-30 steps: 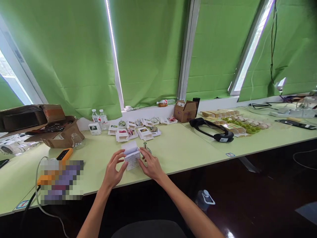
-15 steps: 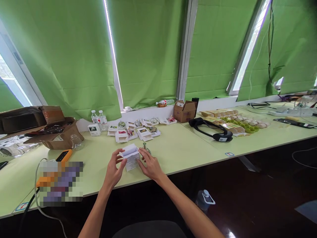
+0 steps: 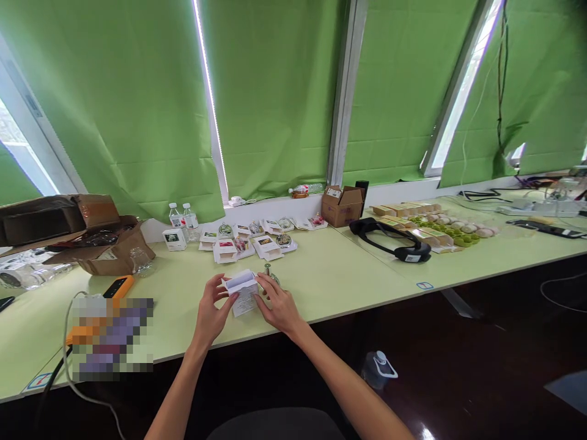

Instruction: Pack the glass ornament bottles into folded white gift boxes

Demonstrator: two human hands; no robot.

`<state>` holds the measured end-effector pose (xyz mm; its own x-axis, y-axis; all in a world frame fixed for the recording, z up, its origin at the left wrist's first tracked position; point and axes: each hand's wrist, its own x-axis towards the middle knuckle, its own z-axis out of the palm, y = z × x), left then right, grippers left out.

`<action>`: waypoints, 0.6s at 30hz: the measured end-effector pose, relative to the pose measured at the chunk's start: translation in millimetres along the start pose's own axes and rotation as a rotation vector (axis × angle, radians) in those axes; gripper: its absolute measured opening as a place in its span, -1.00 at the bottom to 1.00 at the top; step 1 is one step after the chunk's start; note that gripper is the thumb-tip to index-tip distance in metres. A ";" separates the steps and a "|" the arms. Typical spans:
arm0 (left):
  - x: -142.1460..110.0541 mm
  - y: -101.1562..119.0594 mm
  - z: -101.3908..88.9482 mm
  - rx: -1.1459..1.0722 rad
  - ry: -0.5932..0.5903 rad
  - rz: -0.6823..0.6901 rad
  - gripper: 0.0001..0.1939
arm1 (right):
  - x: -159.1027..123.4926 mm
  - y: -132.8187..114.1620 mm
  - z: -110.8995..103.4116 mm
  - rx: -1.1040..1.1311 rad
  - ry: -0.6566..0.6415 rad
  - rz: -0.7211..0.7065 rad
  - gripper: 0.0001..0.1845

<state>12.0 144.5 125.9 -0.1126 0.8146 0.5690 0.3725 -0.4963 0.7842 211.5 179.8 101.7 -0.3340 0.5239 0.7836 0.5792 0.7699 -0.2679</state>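
Observation:
Between my hands, near the table's front edge, is a small white box [image 3: 244, 300] with printed text and its top flap raised. My left hand [image 3: 214, 305] grips its left side, thumb on the front and fingers behind. On the right side, my right hand [image 3: 278, 307] holds the same box, its fingertips at the upper corner and thumb low on the front. Just behind my right hand stands a small glass bottle [image 3: 268, 269] with a greenish-gold cap, its body partly hidden by the fingers. Whether the right fingers touch the bottle, I cannot tell.
Several opened small boxes [image 3: 226, 249] with ornate bottles lie farther back, beside a closed white box [image 3: 175, 239]. A cardboard carton [image 3: 342, 206], a black headset [image 3: 389, 239] and egg trays [image 3: 454, 229] are right. Left are an orange device [image 3: 120, 286] and an open carton [image 3: 107, 250].
The raised flap of the white box sits slightly lower, and my left thumb has shifted a little to the right on its front. Everything else looks the same.

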 end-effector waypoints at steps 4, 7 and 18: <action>-4.9 -3.0 3.0 0.003 0.011 -0.001 -0.43 | -0.2 -0.7 -0.4 -0.025 0.001 -0.014 -0.47; -8.7 -7.8 5.3 -0.014 0.023 -0.030 -0.26 | -0.3 -0.6 -0.5 -0.036 -0.001 -0.035 -0.46; -8.0 -16.9 0.1 -0.162 -0.303 -0.249 -0.58 | -0.3 -1.7 -1.4 0.051 0.021 0.038 -0.47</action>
<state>6.7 146.5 108.0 0.1036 0.9551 0.2776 0.2162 -0.2940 0.9310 211.7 177.8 102.7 -0.2969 0.5456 0.7837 0.5520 0.7677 -0.3254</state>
